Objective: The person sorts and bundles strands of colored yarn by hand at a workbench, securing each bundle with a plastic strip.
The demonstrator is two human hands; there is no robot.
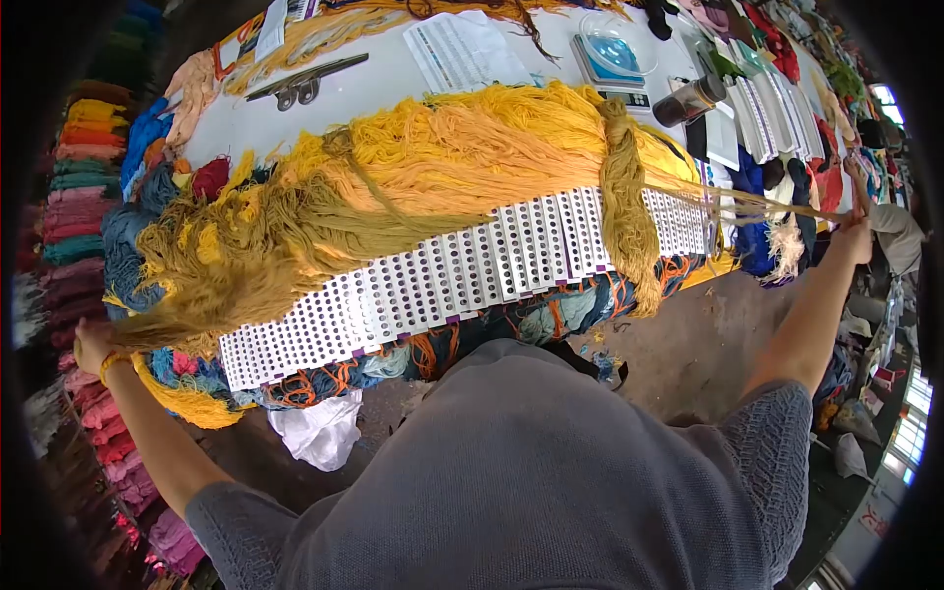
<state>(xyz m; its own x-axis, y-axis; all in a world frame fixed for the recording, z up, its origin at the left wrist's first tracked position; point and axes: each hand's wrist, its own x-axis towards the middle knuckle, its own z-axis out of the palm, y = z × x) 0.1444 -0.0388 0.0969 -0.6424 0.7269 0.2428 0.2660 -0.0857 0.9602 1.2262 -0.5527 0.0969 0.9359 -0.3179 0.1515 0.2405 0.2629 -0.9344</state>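
Observation:
Both arms are spread wide across the table. At the far left my left hand (95,344) is closed on the end of a bundle of olive-brown yarn (221,300), which is blurred by motion. My right hand (854,239), far out on the right, grips thin tan yarn strands (767,205) pulled taut over the table's right part. Between the hands lie heaped yellow and orange yarn (472,138) and a row of white cards with punched holes (423,285). A folded olive hank (621,177) hangs over the cards. A yellow band (113,362) circles my left wrist.
Behind the yarn are a metal clip bar (307,81), printed sheets (462,49), a scale (612,64) and a dark jar (690,100). Coloured yarn stacks (79,206) line the left side. A white plastic bag (320,431) hangs below the table's front edge.

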